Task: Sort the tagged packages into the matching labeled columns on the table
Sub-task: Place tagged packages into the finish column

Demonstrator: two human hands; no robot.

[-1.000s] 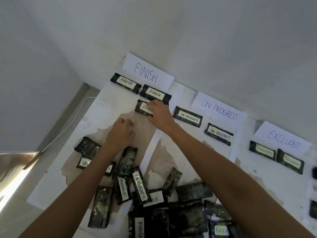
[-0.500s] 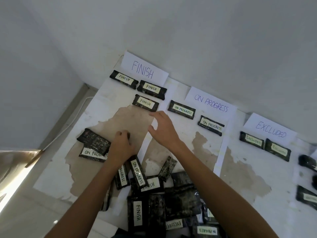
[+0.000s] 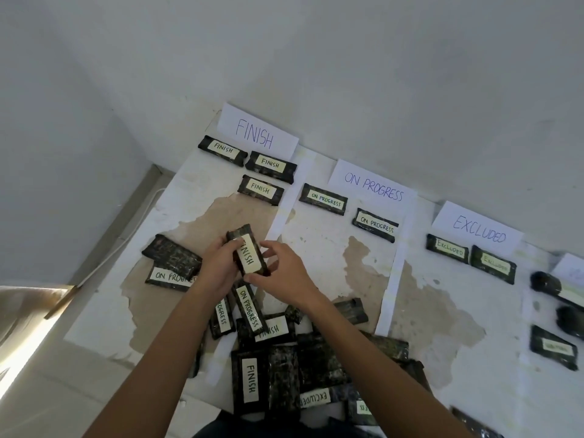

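Observation:
Above the table I hold a dark package tagged FINISH between both hands. My left hand grips its left side; my right hand pinches its lower right edge. Paper signs head the columns: FINISH, ON PROGRESS, EXCLUDED. Three FINISH packages lie under the first sign, two ON PROGRESS packages under the second, two EXCLUDED packages under the third. A loose pile of tagged packages sits near me.
Two more packages lie left of my hands, one tagged ON PROGRESS. Further dark packages lie at the far right under a partly seen sign. White paper strips divide the columns. The wall runs close behind the signs.
My left hand lifted a FINISH package out of the pile. My right hand drew back from the FINISH column and joined it on the package.

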